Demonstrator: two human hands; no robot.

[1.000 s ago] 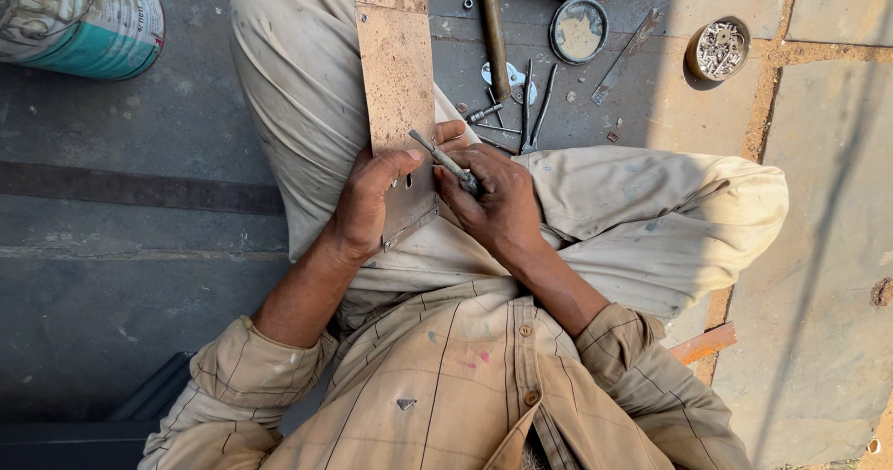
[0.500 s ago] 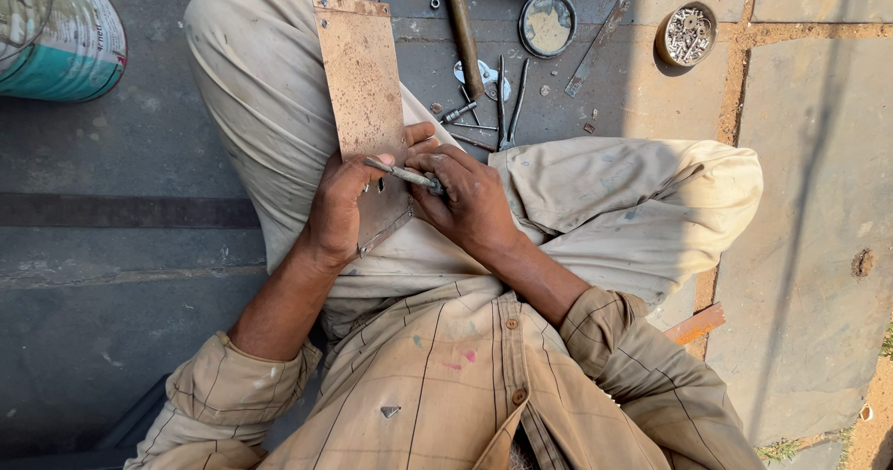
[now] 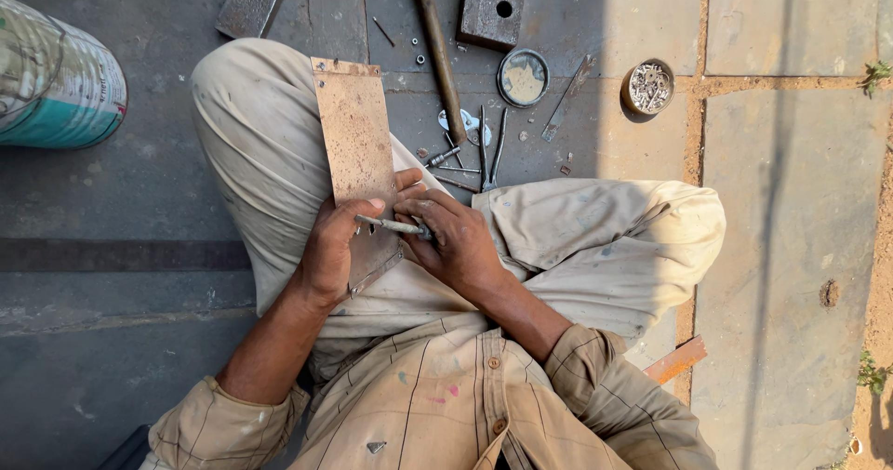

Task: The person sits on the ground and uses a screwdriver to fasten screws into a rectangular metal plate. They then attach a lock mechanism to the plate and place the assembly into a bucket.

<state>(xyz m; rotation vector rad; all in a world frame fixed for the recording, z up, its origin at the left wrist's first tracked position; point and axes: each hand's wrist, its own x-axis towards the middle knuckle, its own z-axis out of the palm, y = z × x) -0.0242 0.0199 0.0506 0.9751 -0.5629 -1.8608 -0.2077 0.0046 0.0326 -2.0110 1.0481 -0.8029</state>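
Compared with half a second earlier, the hands, plate and lap sit lower and further right in the view, bringing more of the floor ahead and a dark metal block into sight; the grip itself looks unchanged.

A rusty rectangular metal plate [image 3: 355,163] rests tilted on the seated person's left thigh, its far end pointing away from the body. The left hand [image 3: 330,251] grasps the plate's near end, thumb on top. The right hand [image 3: 456,242] is closed around a thin metal rod-like tool [image 3: 391,225], whose tip meets the plate near the left thumb. Whether it is a punch, scriber or bolt cannot be told.

How far the work has gone is hard to judge: the plate's visible face shows no clear finished mark, so the job seems to be under way at its near edge rather than completed.

Beyond the knees, on the grey floor, lie loose nails and bolts [image 3: 465,149], a wooden hammer handle [image 3: 437,47], a round tin lid [image 3: 523,78], a small round tin of screws [image 3: 648,86], a flat metal strip [image 3: 566,98] and the dark metal block with holes [image 3: 495,3]. A white and teal sack [image 3: 56,84] lies to the far left.
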